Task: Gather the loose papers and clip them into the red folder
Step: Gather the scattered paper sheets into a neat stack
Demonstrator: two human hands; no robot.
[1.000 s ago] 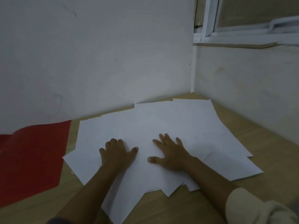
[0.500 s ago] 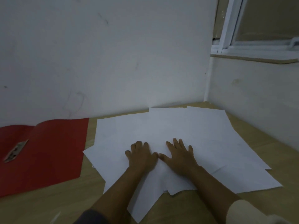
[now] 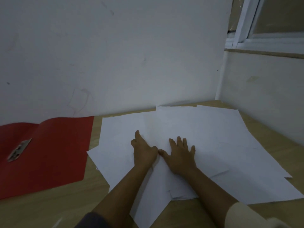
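Observation:
Several loose white papers lie fanned out and overlapping on the wooden table. My left hand rests on the sheets near the middle of the pile, one finger stretched forward and the others bent. My right hand lies flat beside it, fingers spread, thumb touching the left hand. The red folder lies open to the left of the papers, with its metal clip on the inside left.
A white wall stands right behind the table, and a second wall with a window frame closes the right side. The far sheets reach the corner. Bare wood shows along the near edge.
My hands have slid together from apart until the thumbs meet. The view has swung left, so more of the red folder and its clip shows.

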